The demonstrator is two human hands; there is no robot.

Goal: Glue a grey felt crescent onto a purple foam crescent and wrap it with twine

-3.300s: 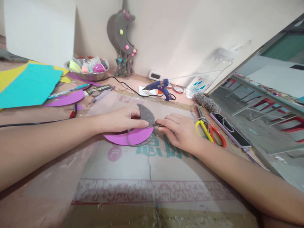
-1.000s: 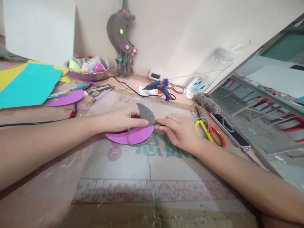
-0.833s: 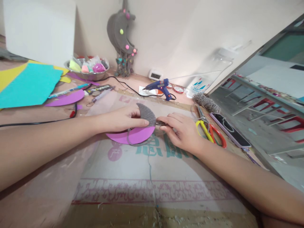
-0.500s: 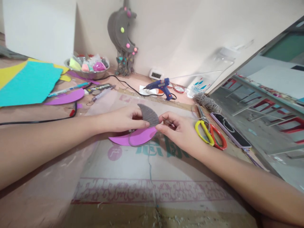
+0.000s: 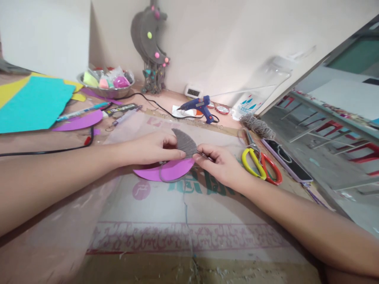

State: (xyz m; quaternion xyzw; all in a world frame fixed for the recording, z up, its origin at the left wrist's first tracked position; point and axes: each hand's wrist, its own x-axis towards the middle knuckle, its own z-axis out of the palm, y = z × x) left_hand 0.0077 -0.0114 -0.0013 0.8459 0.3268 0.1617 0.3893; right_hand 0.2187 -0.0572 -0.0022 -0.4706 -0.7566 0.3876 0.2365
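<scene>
A purple crescent (image 5: 148,174) lies under my hands at the middle of the table, its upper right part wrapped in close rows of grey yarn (image 5: 186,142). My left hand (image 5: 160,148) grips the wrapped part, thumb along its near face. At the crescent's right edge, my right hand (image 5: 211,157) pinches with thumb and forefinger; some grey yarn seems to be in that grip, though the fingers partly hide it. A loose loop of grey yarn hangs over the purple part.
Scissors (image 5: 252,162), a phone (image 5: 286,159) and a grey yarn bundle (image 5: 257,125) lie to the right. Behind are a blue glue gun (image 5: 197,104), a small clock (image 5: 193,92), a bottle (image 5: 257,85) and a bowl (image 5: 118,93). A turquoise sheet (image 5: 38,104) lies left.
My right thumb and fingers have closed in tighter at the crescent's edge. The left hand keeps its grip. The whole view has shifted slightly.
</scene>
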